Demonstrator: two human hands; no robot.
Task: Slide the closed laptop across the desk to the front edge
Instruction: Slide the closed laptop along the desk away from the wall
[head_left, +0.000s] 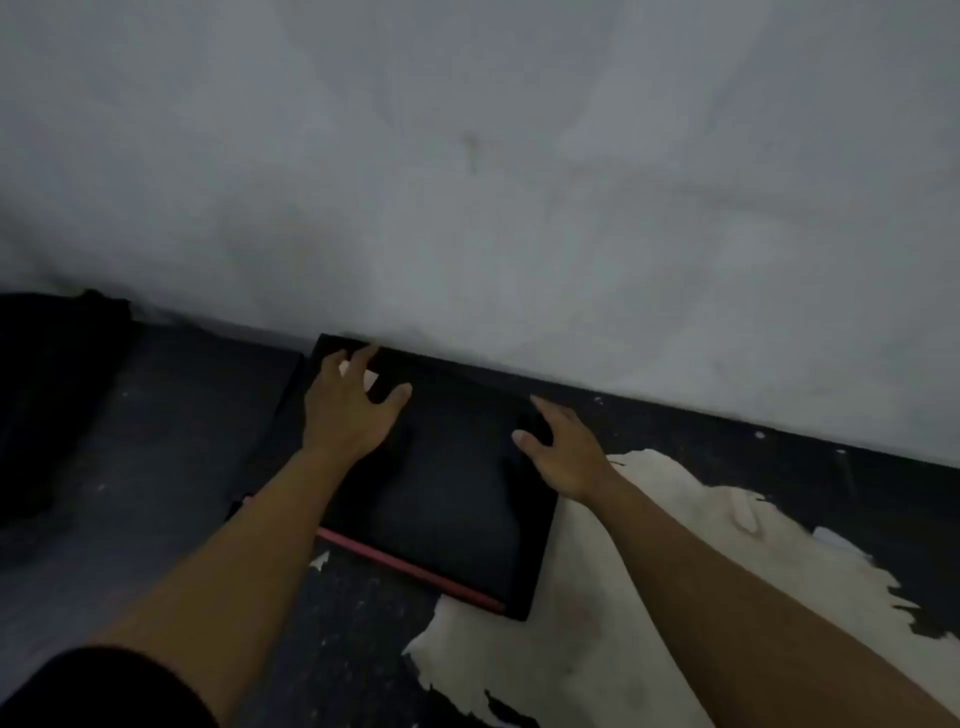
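Observation:
A closed black laptop (447, 499) with a red strip along its near edge lies flat on the dark desk (171, 467), its far edge against the wall. My left hand (348, 410) hovers over the laptop's far left corner, fingers spread. Over the lid's right side is my right hand (566, 452), fingers spread too, with the fingertips close to the far right part. Whether either hand touches the lid I cannot tell. Neither hand grips anything.
A grey-white wall (519, 182) rises straight behind the desk. A patch of peeled, pale surface (649, 597) spreads across the desk's right and near side, under the laptop's right corner. A dark bulky object (47, 395) sits at the far left.

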